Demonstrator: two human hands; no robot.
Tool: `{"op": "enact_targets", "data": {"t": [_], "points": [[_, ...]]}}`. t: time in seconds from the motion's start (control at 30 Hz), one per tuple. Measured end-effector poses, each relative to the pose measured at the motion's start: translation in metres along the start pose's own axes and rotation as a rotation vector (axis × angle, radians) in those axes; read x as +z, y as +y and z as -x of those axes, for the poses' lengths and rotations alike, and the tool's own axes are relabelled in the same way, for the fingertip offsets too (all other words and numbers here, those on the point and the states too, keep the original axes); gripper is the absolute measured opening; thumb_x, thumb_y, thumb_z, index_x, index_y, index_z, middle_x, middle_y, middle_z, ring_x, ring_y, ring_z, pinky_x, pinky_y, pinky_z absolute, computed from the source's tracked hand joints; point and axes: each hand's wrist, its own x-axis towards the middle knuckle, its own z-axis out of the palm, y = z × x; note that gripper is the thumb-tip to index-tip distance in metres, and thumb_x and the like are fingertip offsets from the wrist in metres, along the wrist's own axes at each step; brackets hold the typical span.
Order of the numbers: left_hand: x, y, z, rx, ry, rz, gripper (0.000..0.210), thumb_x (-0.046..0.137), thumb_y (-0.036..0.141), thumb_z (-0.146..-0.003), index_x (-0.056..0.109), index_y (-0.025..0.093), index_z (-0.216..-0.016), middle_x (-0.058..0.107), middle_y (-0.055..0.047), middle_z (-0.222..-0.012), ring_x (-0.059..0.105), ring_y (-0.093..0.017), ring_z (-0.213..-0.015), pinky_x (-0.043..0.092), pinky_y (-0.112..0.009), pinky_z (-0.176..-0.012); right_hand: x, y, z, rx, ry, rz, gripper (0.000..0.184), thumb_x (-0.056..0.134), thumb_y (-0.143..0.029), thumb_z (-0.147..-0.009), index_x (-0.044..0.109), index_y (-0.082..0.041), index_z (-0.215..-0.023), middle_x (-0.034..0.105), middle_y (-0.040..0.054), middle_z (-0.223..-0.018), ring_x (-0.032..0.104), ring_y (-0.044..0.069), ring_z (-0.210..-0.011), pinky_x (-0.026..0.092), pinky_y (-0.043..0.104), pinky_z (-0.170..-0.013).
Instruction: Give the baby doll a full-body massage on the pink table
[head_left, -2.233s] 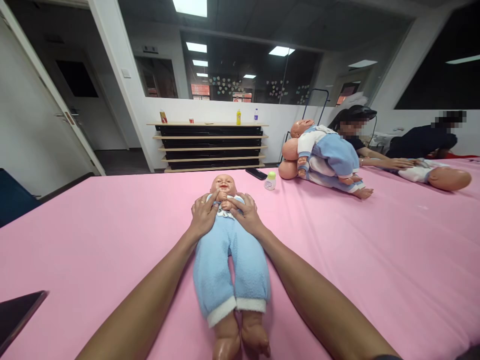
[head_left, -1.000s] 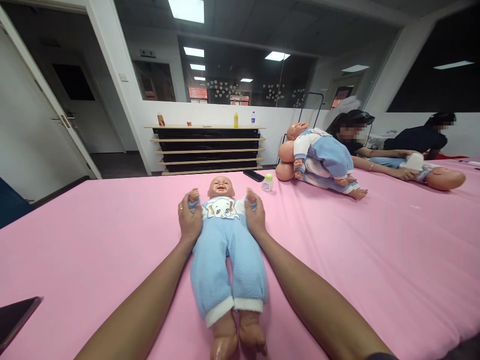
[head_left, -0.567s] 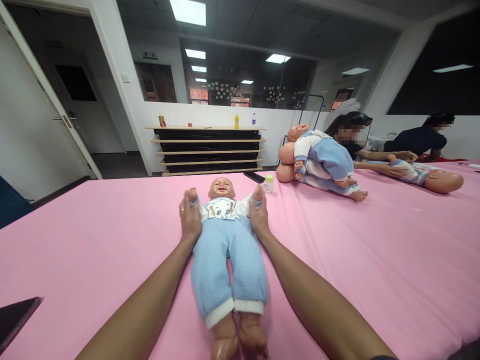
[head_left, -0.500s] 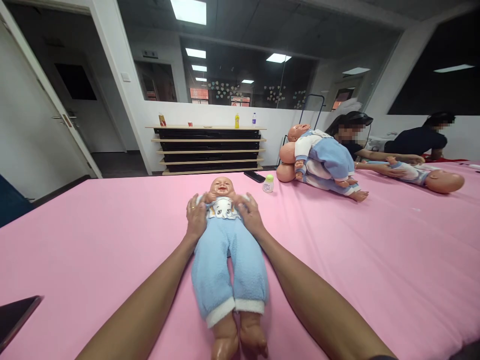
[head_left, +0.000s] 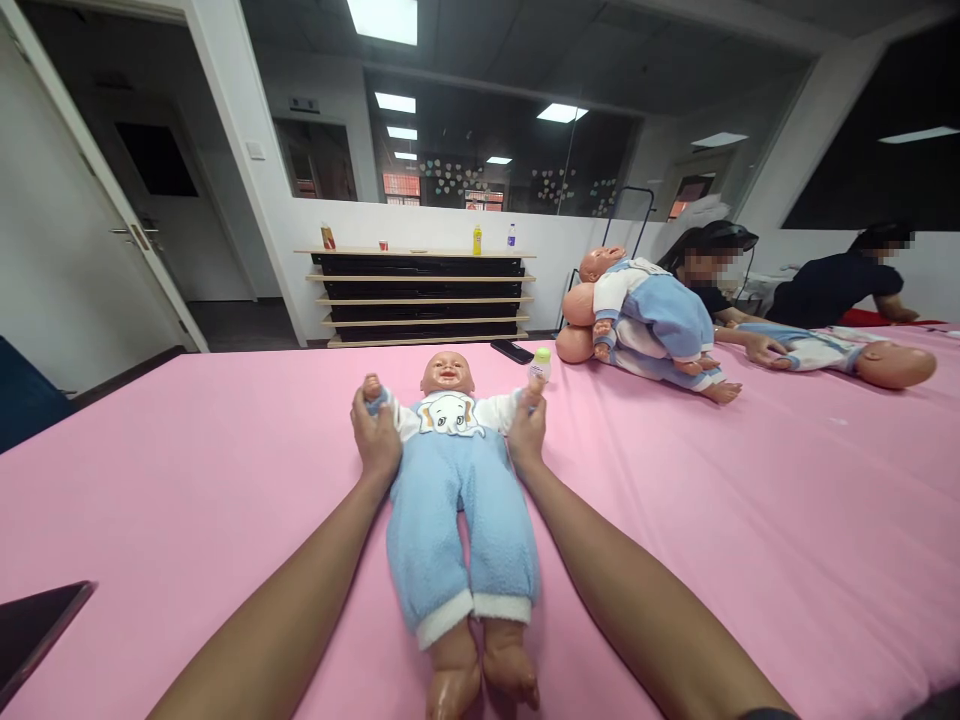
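Doll [head_left: 459, 462], arms gripped by left hand [head_left: 379, 437] and right hand [head_left: 527, 430], head [head_left: 448, 374] near table edge [head_left: 322, 353].

L hand [head_left: 377, 435] & R hand [head_left: 527, 432] grip baby doll [head_left: 459, 480] by its wrists, arms out, face-up on pink sheet [head_left: 247, 450]; green-capped btl [head_left: 541, 364] nr R hand.

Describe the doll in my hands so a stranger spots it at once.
On the pink table, two bare arms reach in from the near side. Between the left hand and right hand, which hold its arms spread, the doll lies on its back in blue trousers. Unlike the stacked dolls and the far-right doll, it points its feet toward the viewer.
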Motion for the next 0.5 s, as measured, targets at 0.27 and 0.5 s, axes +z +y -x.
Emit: {"op": "enact_targets", "data": {"t": [0.27,0.5], "points": [[-0.003,-0.009,-0.007,-0.129,0.115,0.060,0.048,0.034,0.030,-0.097,0.034,0.021,-0.144,0.045,-0.012,-0.141,0.044,-0.023,-0.131,0.033,-0.043,-0.113,-0.006,-0.005,-0.009,-0.008,0.094,-0.035,0.064,0.026,-0.054,-0.097,0.028,-0.017,-0.149,0.040,0.0137,-0.149,0.040,0.021,-0.137,0.035,0.040,-0.110],[0.009,0.007,0.007,0.238,-0.469,-0.181,0.046,0.024,0.034,-0.100,0.053,0.034,-0.135,0.040,-0.003,-0.148,0.026,-0.024,-0.142,0.016,-0.050,-0.119,0.010,-0.018,0.016,-0.363,-0.495,0.122,0.038,0.051,-0.050,-0.092,0.067,-0.029,-0.120,0.045,0.0053,-0.145,0.034,0.023,-0.139,0.026,0.046,-0.117]]}}
